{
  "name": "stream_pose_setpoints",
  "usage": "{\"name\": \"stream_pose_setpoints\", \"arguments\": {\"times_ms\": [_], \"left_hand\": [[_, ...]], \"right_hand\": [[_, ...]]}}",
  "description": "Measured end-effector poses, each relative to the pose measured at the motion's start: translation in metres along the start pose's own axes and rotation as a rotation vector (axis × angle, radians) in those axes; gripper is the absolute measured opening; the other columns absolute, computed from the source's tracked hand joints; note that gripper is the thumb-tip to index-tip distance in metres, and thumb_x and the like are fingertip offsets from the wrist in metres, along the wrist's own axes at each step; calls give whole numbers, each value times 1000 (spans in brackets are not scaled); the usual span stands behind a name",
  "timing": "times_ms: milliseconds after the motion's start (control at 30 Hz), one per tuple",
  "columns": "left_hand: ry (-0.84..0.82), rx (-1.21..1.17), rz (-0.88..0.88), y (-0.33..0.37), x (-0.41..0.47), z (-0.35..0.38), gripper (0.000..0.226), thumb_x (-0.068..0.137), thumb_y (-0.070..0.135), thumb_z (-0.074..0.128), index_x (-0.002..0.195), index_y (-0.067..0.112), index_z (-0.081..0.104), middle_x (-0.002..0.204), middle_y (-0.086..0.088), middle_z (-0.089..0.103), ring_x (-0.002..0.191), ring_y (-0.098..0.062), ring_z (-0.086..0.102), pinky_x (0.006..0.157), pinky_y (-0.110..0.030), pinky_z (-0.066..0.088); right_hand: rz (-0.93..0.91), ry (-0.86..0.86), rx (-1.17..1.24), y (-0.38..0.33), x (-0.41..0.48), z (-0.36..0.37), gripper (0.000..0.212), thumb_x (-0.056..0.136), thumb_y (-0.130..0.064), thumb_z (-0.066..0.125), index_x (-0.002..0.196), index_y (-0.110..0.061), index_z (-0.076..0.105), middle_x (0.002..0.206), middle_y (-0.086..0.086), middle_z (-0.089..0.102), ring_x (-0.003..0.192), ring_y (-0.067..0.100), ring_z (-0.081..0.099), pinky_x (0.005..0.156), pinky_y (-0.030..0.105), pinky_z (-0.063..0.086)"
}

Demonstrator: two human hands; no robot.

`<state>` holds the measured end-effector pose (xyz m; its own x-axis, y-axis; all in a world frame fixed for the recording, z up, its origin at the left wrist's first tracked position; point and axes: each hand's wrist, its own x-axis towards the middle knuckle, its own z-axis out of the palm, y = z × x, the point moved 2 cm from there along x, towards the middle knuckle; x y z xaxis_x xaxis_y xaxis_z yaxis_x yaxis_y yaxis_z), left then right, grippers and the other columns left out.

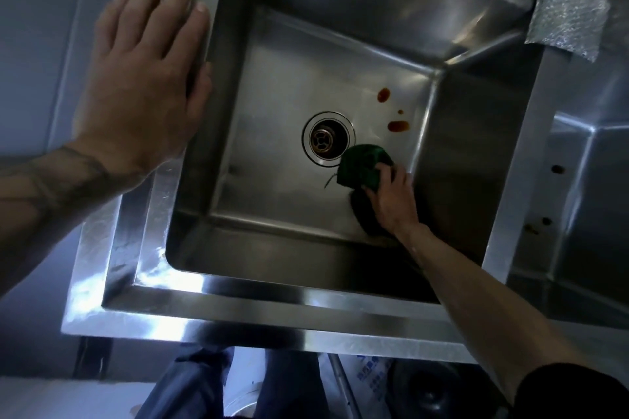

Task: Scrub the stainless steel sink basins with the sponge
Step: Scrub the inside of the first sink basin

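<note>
Your right hand grips the dark green scrubbing sponge on the floor of the square stainless steel sink basin, at four o'clock from the round metal drain. Your left hand lies flat, fingers straight, on the steel rim at nine o'clock. Scrubbing looks under way; the next stroke likely calls for pushing toward the reddish-brown stains at one o'clock.
</note>
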<state>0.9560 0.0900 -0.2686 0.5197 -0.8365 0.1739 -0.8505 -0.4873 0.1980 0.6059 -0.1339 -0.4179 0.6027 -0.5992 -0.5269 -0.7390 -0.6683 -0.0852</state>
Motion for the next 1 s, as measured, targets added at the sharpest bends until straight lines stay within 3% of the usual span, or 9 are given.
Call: {"name": "stream_pose_setpoints", "arguments": {"times_ms": [167, 233, 333, 433, 567, 767, 833, 933, 1000], "left_hand": [[12, -9, 0, 0, 0, 2, 54, 112, 31, 42, 160, 7, 35, 170, -18, 29, 159, -41, 22, 129, -53, 13], [16, -9, 1, -1, 0, 3, 55, 111, 32, 42, 160, 7, 35, 170, -18, 29, 159, -41, 22, 129, -53, 12], [32, 3, 14, -3, 0, 4, 54, 111, 33, 40, 159, 8, 35, 170, -17, 30, 158, -40, 23, 129, -51, 13], [32, -3, 24, -2, -1, 5, 55, 111, 35, 39, 160, 9, 34, 170, -16, 30, 158, -40, 22, 128, -51, 14], [14, -13, 9, -3, 0, 4, 56, 111, 36, 38, 160, 9, 32, 171, -16, 28, 159, -40, 20, 129, -51, 12], [13, 2, 6, -5, -1, 6, 56, 111, 36, 38, 161, 10, 32, 171, -15, 27, 159, -40, 19, 129, -53, 13], [-5, -5, -3, -6, -1, 8, 57, 111, 37, 38, 162, 11, 30, 172, -15, 24, 159, -40, 18, 130, -53, 11], [-9, 0, -8, -10, -1, 12, 59, 112, 40, 35, 163, 11, 27, 173, -15, 22, 160, -39, 16, 131, -44, 1], [38, 11, 3, -14, -2, 17, 60, 112, 42, 34, 165, 14, 26, 174, -10, 20, 162, -34, 13, 130, -38, -4]], "right_hand": [[-242, -285, -138, 0, -42, 16, 60, 101, -28, 59, 152, -10, 35, 152, 24, 34, 135, 43, 40, 111, 49, 39], [-154, -232, -59, 5, -24, 5, 57, 101, -24, 58, 150, -8, 35, 152, 25, 33, 135, 44, 38, 113, 49, 37], [146, -109, 102, 5, 9, -13, 53, 103, -29, 55, 147, -8, 33, 151, 26, 28, 132, 47, 35, 111, 51, 36], [308, -187, 163, -1, 1, -6, 60, 104, -35, 54, 150, -10, 26, 154, 26, 21, 136, 50, 30, 114, 54, 34], [166, -388, 36, -10, -48, 15, 66, 104, -30, 54, 153, -2, 20, 157, 30, 19, 142, 51, 27, 117, 53, 29], [313, -167, 160, -2, 5, -18, 54, 107, -30, 49, 150, -7, 24, 158, 27, 17, 141, 51, 26, 115, 55, 31], [330, -261, 115, -2, -2, -11, 60, 107, -29, 48, 154, -6, 18, 160, 30, 12, 143, 53, 24, 116, 55, 29], [246, -532, -108, -8, -41, 13, 74, 108, -28, 44, 159, 2, 0, 163, 32, 4, 146, 55, 19, 118, 54, 29], [233, -541, -143, -10, -50, 15, 75, 108, -27, 45, 158, 4, -1, 163, 32, 8, 144, 53, 25, 116, 50, 33]]}}
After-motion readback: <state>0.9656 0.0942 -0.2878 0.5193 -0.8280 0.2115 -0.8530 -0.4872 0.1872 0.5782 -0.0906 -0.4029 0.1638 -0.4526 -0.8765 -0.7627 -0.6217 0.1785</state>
